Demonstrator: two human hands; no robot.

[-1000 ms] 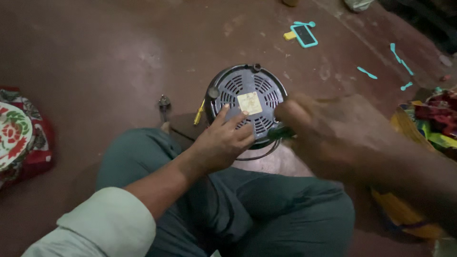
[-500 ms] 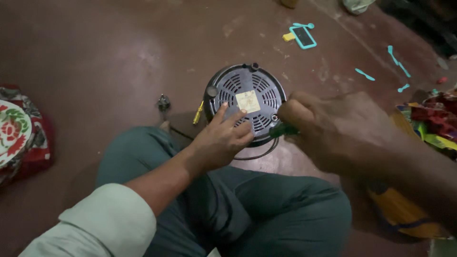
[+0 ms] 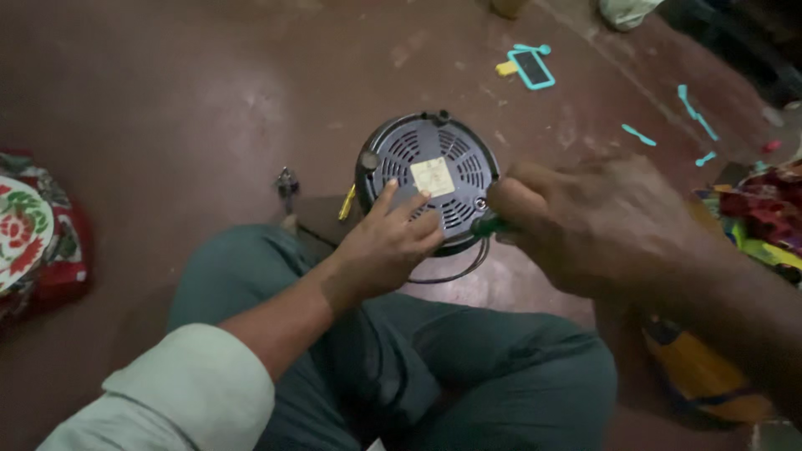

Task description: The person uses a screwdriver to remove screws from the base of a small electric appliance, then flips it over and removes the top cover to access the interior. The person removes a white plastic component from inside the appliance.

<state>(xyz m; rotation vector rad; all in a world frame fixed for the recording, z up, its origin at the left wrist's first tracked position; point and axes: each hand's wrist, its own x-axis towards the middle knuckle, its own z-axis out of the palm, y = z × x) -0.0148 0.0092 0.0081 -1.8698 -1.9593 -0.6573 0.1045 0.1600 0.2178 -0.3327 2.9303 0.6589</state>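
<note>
**Steady Hands on an Upturned Appliance Base**

A person seated cross-legged on a dark red floor works on a round appliance base (image 3: 430,179) turned underside-up, just beyond the knees, near the middle of the scene. The left hand (image 3: 386,244) lies flat on its near edge, fingers spread apart and pressing down, gripping nothing. The right hand (image 3: 585,221) is closed around a green-handled screwdriver (image 3: 487,223), whose tip meets the base at its right rim — the exact point of contact is partly hidden by the knuckles.

The work seems to call for a firm brace: the base is round and looks likely to spin or slide on the smooth floor, so the flat left palm should bear down while the driver is kept square to the screw head, lest the tip slip across the plastic.

The underside is grey moulded plastic, cut with curved vent slots in rings around a pale square label (image 3: 432,176), inside a darker rim. A thin black cord (image 3: 455,271) loops out from the near side. A small metal part (image 3: 286,182) and a yellow piece (image 3: 347,203) lie to the left; turquoise plastic bits (image 3: 531,67) are scattered far right. A floral-patterned red cloth bundle (image 3: 33,238) sits at the left edge.
</note>
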